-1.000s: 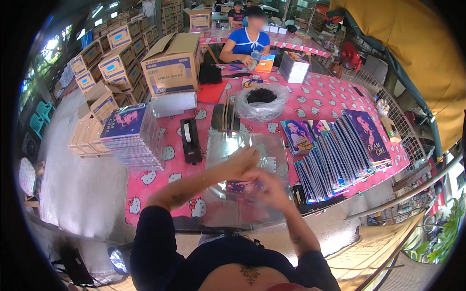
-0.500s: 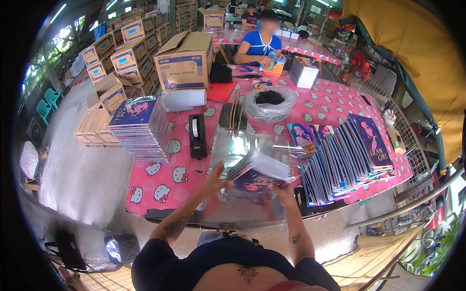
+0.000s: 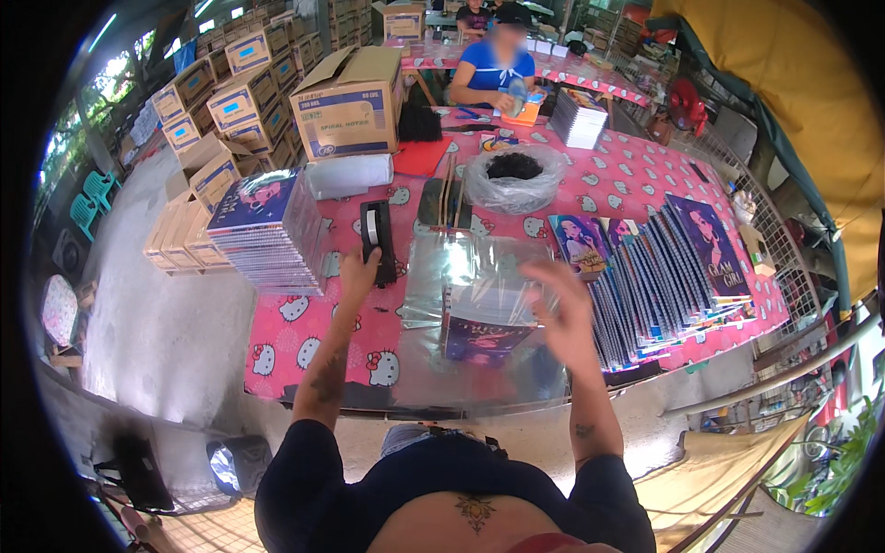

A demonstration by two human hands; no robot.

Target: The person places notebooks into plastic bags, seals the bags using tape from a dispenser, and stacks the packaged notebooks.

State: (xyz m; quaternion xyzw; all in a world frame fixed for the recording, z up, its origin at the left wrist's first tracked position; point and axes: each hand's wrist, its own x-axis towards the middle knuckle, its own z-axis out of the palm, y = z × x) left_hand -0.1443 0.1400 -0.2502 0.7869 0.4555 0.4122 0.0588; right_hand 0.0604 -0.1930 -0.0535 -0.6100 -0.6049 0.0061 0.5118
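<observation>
My left hand (image 3: 358, 269) is at the left side of a black tape dispenser (image 3: 378, 241) with a roll of clear tape; its fingers look apart, though small in view. My right hand (image 3: 564, 309), partly blurred, has its fingers spread and is just over the right side of a stack of spiral notebooks (image 3: 489, 336). That stack has a purple illustrated cover and stands partly wrapped in clear plastic, on clear plastic sheets (image 3: 426, 276). Whether my right fingers touch the plastic is hard to tell.
A wrapped notebook stack (image 3: 253, 235) stands left, a fanned row of notebooks (image 3: 645, 286) right. Behind are a bag of black bits (image 3: 513, 180), a plastic roll (image 3: 348, 173) and a carton (image 3: 346, 115). A co-worker in blue (image 3: 498, 69) handles things across the pink table (image 3: 369, 346).
My left hand has left the notebooks and moved up to the tape dispenser. The notebooks, tilted in both hands before, now rest on the plastic, and my right hand has lifted off their lower corner.
</observation>
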